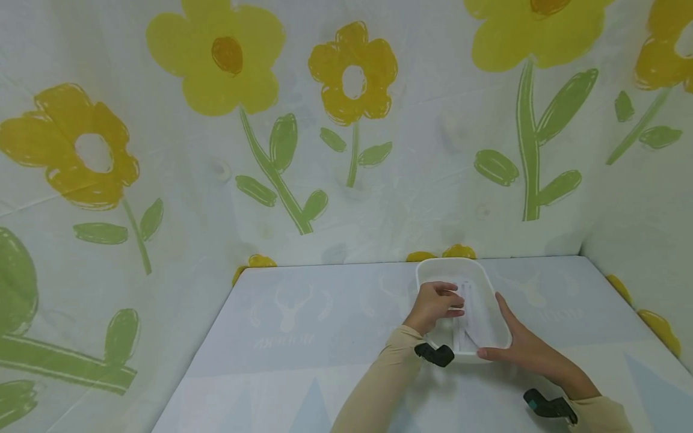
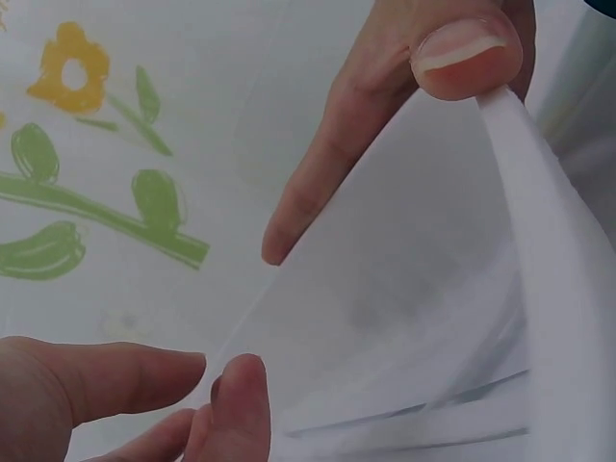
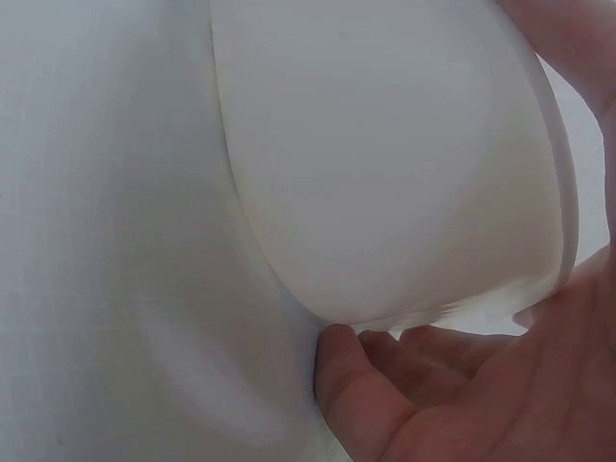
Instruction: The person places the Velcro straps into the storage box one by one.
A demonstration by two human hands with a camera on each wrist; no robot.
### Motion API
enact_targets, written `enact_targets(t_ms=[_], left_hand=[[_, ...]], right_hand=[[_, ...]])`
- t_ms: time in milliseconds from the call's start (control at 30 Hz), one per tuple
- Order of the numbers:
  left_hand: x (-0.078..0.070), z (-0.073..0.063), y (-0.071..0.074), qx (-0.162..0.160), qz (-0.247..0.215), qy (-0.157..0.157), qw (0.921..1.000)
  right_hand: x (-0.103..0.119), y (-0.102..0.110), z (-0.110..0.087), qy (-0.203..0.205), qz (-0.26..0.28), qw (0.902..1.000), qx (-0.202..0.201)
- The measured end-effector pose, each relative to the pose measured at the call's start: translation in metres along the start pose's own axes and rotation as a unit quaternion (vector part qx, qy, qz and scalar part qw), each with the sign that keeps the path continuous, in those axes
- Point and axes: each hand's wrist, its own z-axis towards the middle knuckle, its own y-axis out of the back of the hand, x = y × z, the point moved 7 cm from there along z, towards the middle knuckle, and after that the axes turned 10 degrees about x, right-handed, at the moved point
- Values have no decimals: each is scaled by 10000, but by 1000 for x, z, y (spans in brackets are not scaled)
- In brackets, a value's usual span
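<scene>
A white, rounded rectangular tub (image 1: 487, 319) stands tilted near the back of the table. My right hand (image 1: 522, 343) grips its near right corner, thumb over the rim and fingers spread along the side. In the right wrist view, fingertips (image 3: 346, 361) curl under the smooth outer wall. Inside the tub lie narrow white strips (image 1: 468, 313), running lengthwise and faint against the white. Over the left part of the tub hovers my left hand (image 1: 435, 304), fingers loosely bent. The left wrist view shows its fingertips (image 2: 241, 395) close together with nothing visible between them.
The pale table (image 1: 281, 361) has faint printed deer heads and triangles. Flower-patterned cloth (image 1: 411, 198) hangs behind it and on both sides, just past the tub's far rim. Dark cameras sit on both wrists.
</scene>
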Motion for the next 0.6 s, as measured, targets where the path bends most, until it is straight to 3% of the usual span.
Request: enact_targets(t_ms=[600], left_hand=[[-7,-6,2,103,55,-53,9999]], right_hand=[[-3,0,2,-136,-42,9999,37]])
